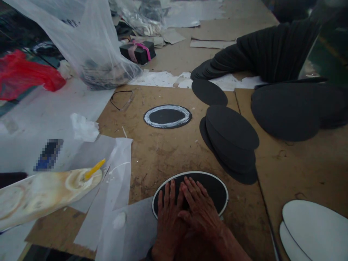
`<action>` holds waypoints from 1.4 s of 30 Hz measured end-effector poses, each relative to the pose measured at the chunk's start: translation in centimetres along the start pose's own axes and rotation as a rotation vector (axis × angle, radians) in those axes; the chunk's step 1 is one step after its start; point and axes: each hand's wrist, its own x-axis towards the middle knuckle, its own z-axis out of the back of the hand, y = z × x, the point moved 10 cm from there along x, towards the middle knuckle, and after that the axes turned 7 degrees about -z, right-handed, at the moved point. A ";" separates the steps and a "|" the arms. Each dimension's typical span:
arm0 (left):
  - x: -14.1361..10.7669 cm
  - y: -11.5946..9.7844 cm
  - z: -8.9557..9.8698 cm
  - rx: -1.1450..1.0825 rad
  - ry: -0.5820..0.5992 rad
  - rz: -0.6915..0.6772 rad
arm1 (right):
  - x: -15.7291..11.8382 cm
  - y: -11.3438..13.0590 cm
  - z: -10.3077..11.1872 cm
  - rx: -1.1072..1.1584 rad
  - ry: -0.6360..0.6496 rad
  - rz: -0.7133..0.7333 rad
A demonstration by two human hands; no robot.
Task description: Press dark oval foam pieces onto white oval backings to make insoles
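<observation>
Both palms lie on a black oval piece with a white rim [214, 188] near the front of the table. My left hand [171, 217] rests flat on its left half, fingers stretched forward. Beside it, slightly overlapping, my right hand [199, 206] presses on the middle with its fingers extended. Farther back lies a black oval [166, 116] with a ring of white glue-like smear around its edge. Right of that is a small pile of plain black ovals [231, 127].
A long fanned stack of black ovals [261, 50] stands at the back right, with more black ovals [285, 112] below. White ovals [318, 228] lie front right. At left are a white bottle [49, 192] with a yellow nozzle, glasses [122, 99] and a plastic bag [95, 47].
</observation>
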 end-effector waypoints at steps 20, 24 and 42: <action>2.1 -2.1 1.2 0.129 -0.354 -0.213 | -2.2 -6.8 3.0 -0.287 -0.228 -0.001; -1.3 2.9 0.7 0.227 -0.284 -0.051 | -2.3 -6.4 3.2 -0.319 -0.268 0.033; -1.1 3.5 1.6 0.101 -0.158 0.149 | -2.6 -6.9 1.8 -0.307 -0.233 0.008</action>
